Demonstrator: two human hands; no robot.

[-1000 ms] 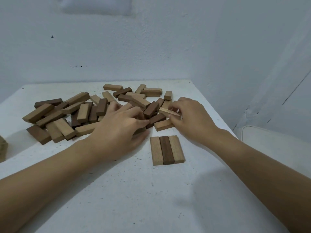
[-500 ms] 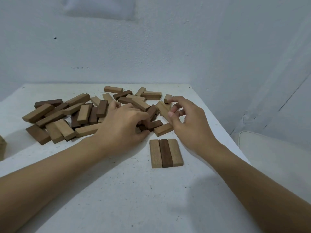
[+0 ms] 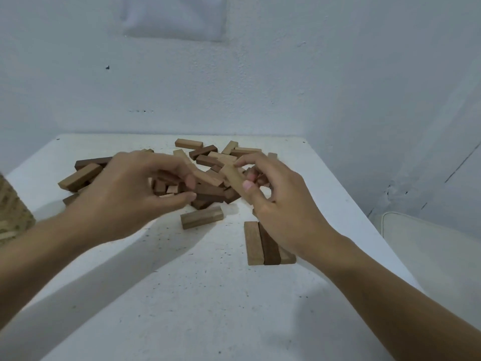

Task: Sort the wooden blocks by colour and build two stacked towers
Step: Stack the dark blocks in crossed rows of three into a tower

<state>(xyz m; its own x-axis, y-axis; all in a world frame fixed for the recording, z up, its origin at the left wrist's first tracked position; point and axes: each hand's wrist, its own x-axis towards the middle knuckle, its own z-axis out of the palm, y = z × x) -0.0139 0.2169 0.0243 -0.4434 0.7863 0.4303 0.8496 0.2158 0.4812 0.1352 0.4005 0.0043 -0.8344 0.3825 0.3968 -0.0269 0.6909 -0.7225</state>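
Note:
A jumbled pile of light and dark wooden blocks [image 3: 208, 157] lies at the far middle of the white table [image 3: 182, 295]. My right hand [image 3: 281, 212] is raised over the pile's right side, thumb and fingers shut on a light block [image 3: 233, 177] held at a slant. My left hand [image 3: 130, 196] hovers over the pile's left part with curled, parted fingers and nothing clearly between them. One brownish block [image 3: 201, 217] lies alone in front of the pile. A flat row of three blocks [image 3: 253, 243], light, dark, light, lies near me, partly hidden by my right wrist.
A tan woven object [image 3: 13, 212] stands at the table's left edge. A white cushioned seat [image 3: 429, 246] sits beyond the table's right edge. Pale walls close in behind and to the right of the table.
Both hands have risen off the pile. My right hand now holds a light block up. A single block now lies apart in front of the pile.

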